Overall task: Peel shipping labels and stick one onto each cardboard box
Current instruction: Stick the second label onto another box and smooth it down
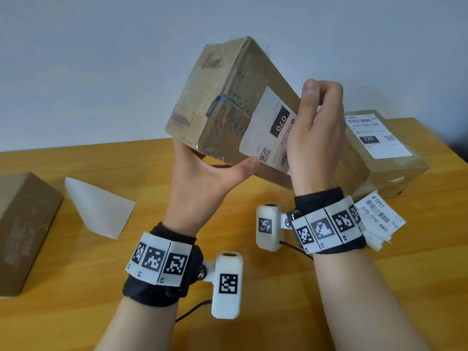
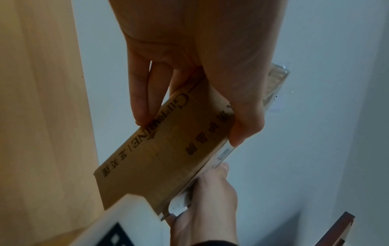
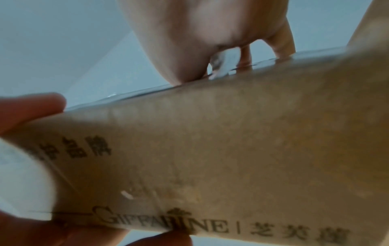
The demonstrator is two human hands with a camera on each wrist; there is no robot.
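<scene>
The left hand [image 1: 202, 178] is gripping the cardboard box [image 1: 222, 97] tilted above the surface [image 1: 76, 312], fingers curled round its lower corner, probably bracing it while the right hand [image 1: 314, 138] is pressing the shipping label [image 1: 268, 127] flat against its face.

The cardboard box [image 1: 222, 97] between the hands is showing dull brown with dark printed lettering and a grey-blue smear. Its label [image 1: 268, 130] is showing white with a black block and a QR square. The worktop [image 1: 76, 312] beneath the hands is glowing honey-yellow. The wristbands [image 1: 162, 259] are showing black-and-white checkered markers.
</scene>
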